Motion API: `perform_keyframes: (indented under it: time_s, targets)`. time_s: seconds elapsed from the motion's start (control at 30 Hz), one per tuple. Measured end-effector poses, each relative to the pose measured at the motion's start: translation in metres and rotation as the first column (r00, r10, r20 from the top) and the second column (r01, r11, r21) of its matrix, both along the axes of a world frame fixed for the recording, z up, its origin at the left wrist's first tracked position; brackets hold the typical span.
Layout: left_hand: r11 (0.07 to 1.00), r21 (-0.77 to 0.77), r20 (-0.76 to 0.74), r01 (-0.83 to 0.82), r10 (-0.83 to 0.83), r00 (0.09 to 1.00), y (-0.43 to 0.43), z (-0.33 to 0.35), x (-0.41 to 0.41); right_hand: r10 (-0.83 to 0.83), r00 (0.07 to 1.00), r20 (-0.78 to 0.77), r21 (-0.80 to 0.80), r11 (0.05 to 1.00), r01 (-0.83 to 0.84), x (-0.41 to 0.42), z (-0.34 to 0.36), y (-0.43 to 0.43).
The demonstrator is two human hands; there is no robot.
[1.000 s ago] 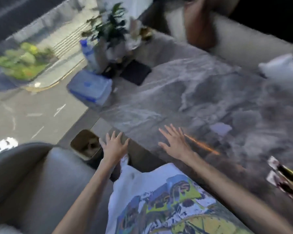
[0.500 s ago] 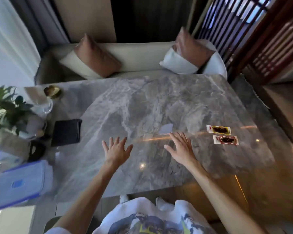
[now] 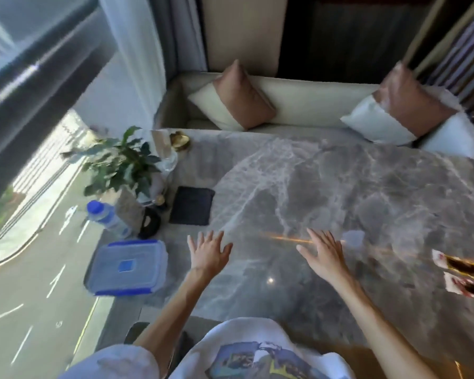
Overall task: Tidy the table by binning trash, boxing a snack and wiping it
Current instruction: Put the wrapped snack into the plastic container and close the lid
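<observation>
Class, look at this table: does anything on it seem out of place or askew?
Two snack packets lie loose and tilted near the right edge of the table, and a small pale scrap sits just beyond the right hand.

At the right edge of the frame two wrappers (image 3: 461,266) ran out of the picture, their print too smeared to read. Just beside the right hand (image 3: 324,258) a small pale scrap (image 3: 353,237) was too blurred to identify, and whether that hand or the left hand (image 3: 207,255) touched the table (image 3: 340,187) could not be told. At centre left a black object (image 3: 149,224) sat partly hidden behind the plant pot (image 3: 130,207).
</observation>
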State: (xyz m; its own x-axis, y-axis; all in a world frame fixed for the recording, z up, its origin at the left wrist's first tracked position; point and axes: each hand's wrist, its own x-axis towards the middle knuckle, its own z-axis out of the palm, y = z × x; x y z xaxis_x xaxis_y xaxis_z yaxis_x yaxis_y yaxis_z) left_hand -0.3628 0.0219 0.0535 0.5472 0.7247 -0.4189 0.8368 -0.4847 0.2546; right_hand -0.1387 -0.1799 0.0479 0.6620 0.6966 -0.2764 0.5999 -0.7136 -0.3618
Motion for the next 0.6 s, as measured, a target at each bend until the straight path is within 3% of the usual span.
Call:
perform_keyframes:
  time_s: [0.17, 0.3, 0.4, 0.5, 0.6]
  targets:
    - [0.936, 0.06, 0.104, -0.346, 0.339, 0.935, 0.052, -0.006, -0.09, 0.212, 0.969, -0.129, -0.011, 0.977, -0.215, -0.049, -0.006, 0.1]
    - [0.742, 0.091, 0.247, -0.664, 0.629, 0.737, 0.093, -0.006, -0.167, 0.334, 0.878, -0.344, -0.033, 0.93, -0.366, -0.116, -0.015, 0.175]
    - [0.599, 0.02, 0.214, -0.8, 0.779, 0.589, 0.123, -0.002, -0.219, 0.428, 0.802, -0.416, -0.072, 0.864, -0.499, -0.173, -0.028, 0.217]
    - [0.448, -0.195, 0.141, -0.872, 0.893, 0.427, 0.146, -0.007, -0.256, 0.342, 0.731, -0.591, -0.104, 0.866, -0.49, -0.227, -0.042, 0.247]
    - [0.401, -0.395, 0.087, -0.827, 0.912, 0.4, 0.157, -0.017, -0.272, 0.003, 0.553, -0.833, -0.162, 0.955, -0.249, -0.264, -0.053, 0.262]
